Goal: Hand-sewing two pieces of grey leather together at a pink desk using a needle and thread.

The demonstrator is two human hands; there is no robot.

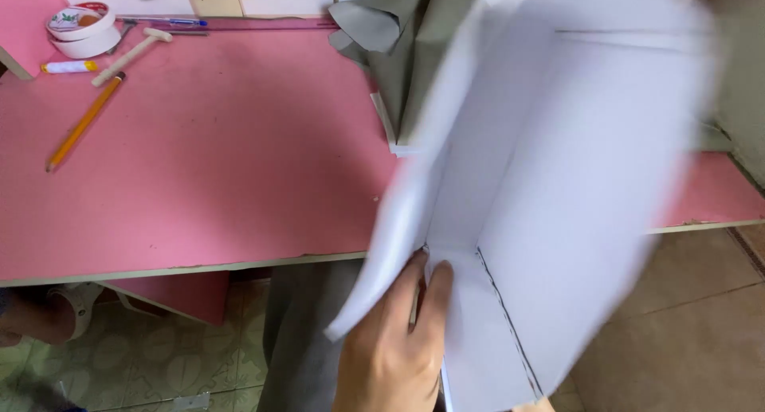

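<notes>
One hand point(394, 352) pinching folded white card point(550, 197), blurred, probably the left, sheet rising above it.

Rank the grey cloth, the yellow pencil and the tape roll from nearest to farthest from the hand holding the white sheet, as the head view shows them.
From the hand at the bottom centre:
1. Grey cloth, top centre, behind the white sheet.
2. Yellow pencil, left on the pink table.
3. Tape roll, far top-left corner.

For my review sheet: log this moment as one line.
hand: grips folded white sheet, motion-blurred | other hand: not seen | pink table: pencil, tape rolls, grey cloth
</notes>
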